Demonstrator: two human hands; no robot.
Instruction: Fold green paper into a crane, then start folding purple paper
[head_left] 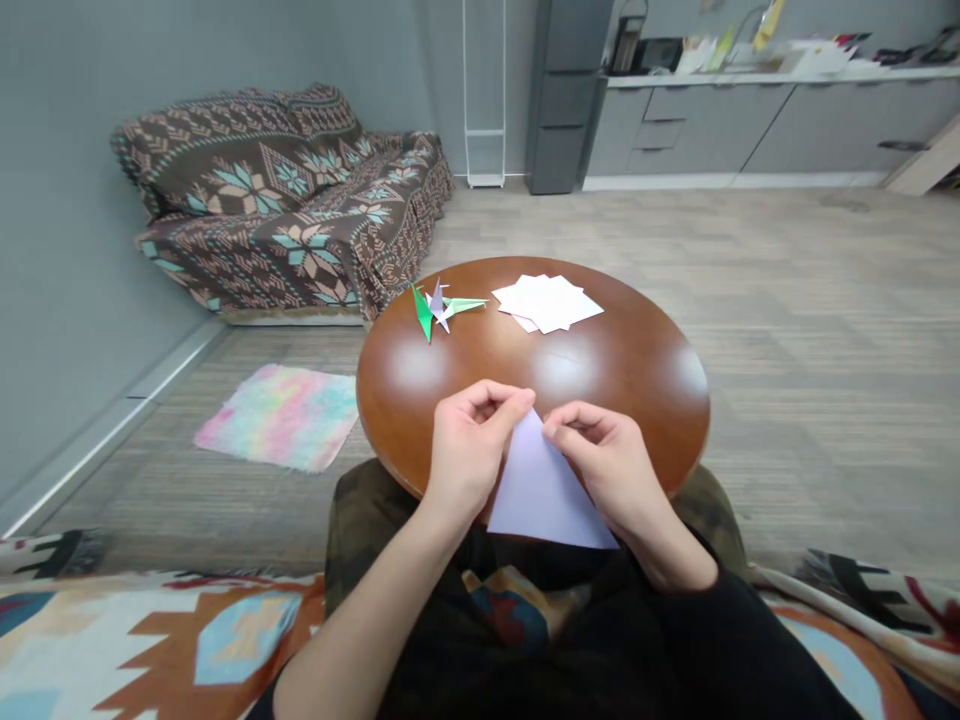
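Observation:
A lavender sheet of origami paper (547, 492), folded into a triangle, is held between my two hands at the near edge of the round table. My left hand (474, 440) pinches its top corner between thumb and fingers. On the right slanting edge, just below that corner, my right hand (606, 455) grips the paper with thumb and forefinger. The wide base of the triangle hangs toward my lap. Farther back on the table lie folded paper cranes: a green one (424, 314), a lavender one (439, 303) and a pale green one (463, 305).
A fanned stack of white-backed paper sheets (547, 303) rests at the back of the brown round table (660, 370). Beyond stand a patterned sofa (300, 200), a pastel rug (281, 415), a grey fridge (562, 100) and kitchen cabinets (697, 125).

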